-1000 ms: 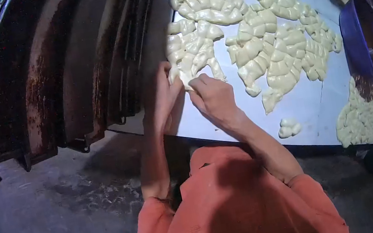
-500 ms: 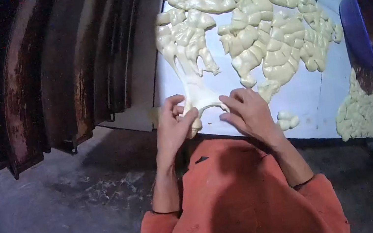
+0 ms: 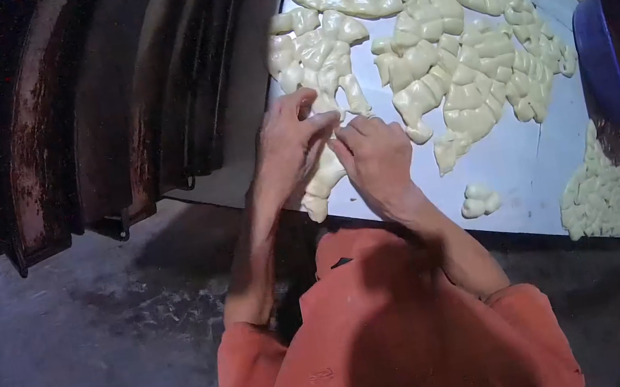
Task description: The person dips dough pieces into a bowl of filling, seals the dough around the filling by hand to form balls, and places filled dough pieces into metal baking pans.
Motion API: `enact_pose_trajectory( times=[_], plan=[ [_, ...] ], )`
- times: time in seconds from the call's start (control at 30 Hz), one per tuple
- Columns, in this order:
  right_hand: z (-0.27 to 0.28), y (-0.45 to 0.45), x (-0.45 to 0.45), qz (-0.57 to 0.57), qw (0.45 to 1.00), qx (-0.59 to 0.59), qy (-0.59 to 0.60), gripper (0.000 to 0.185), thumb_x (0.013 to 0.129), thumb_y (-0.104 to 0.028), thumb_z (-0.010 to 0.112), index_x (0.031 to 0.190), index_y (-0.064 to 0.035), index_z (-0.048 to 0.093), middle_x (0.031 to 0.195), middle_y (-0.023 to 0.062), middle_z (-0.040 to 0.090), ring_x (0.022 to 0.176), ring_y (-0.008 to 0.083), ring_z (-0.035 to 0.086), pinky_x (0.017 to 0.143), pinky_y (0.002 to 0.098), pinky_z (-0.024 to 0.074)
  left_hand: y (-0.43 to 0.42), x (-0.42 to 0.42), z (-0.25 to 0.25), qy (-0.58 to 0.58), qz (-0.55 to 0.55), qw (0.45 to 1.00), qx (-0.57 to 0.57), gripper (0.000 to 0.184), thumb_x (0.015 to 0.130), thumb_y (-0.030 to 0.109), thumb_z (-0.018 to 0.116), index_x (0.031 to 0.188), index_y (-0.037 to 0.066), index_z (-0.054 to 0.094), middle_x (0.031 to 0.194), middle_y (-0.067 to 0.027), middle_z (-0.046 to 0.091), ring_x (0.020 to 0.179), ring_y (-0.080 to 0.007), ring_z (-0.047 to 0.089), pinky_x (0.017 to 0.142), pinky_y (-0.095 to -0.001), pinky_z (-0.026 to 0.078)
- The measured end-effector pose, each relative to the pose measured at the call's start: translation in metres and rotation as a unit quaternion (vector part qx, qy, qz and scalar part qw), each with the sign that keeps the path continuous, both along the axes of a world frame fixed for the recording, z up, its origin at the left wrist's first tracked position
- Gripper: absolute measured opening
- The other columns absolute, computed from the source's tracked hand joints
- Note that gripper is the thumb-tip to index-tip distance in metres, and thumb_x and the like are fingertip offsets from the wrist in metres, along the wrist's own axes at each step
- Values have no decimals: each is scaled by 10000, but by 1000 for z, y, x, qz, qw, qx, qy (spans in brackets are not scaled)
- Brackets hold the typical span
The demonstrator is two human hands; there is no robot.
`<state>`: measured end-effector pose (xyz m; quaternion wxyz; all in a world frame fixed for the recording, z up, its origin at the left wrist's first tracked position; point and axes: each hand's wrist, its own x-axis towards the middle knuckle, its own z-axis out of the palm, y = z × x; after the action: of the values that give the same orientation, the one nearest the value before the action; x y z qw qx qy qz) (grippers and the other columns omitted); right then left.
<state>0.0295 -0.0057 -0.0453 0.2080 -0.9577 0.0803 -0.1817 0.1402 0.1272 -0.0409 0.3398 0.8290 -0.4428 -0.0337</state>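
Observation:
A piece of pale, glossy dough [image 3: 318, 51] lies at the left edge of the white table [image 3: 506, 175]. My left hand [image 3: 291, 143] is closed on it from the left, thumb and fingers bent inward. Close beside it, my right hand [image 3: 379, 155] has its fingers pressed into the same dough. The fingertips of both hands nearly meet, and they partly hide the dough under them. A loose end of this dough hangs between my wrists toward the table's front edge. Larger sheets of scored-looking dough [image 3: 471, 74] spread to the right, with a small lump [image 3: 480, 200] near the front.
A blue basin [image 3: 592, 52] stands at the right side of the table. In front of it lies a lumpy, flattened sheet of dough [image 3: 605, 195]. Dark, worn metal racks or panels [image 3: 36, 142] stand at the left, above a concrete floor [image 3: 127, 333].
Both hands have moved forward and closer together. The thin sheet of dough stretched between them is now bunched up, folded back toward the main piece.

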Motion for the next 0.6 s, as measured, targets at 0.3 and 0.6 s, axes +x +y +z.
enact_pose_trajectory(
  times=[0.3, 0.6],
  plan=[
    [29, -41, -8, 146, 949, 200, 194, 129, 767, -128, 659, 715, -14, 629, 742, 135, 632, 747, 343, 632, 677, 446, 485, -11, 9, 1, -38, 30, 999, 3, 152, 798, 67, 742, 945, 85, 708, 1093, -127, 606, 1084, -324, 572, 897, -410, 489],
    [43, -61, -50, 24, 960, 246, 127, 227, 863, -160, 678, 1050, -34, 658, 989, 153, 636, 888, 342, 632, 774, 422, 510, -4, 10, 1, 243, 153, 951, -112, 230, 894, 31, 608, 1116, -9, 652, 1166, -176, 613, 1117, -305, 606, 973, -358, 453]
  ],
)
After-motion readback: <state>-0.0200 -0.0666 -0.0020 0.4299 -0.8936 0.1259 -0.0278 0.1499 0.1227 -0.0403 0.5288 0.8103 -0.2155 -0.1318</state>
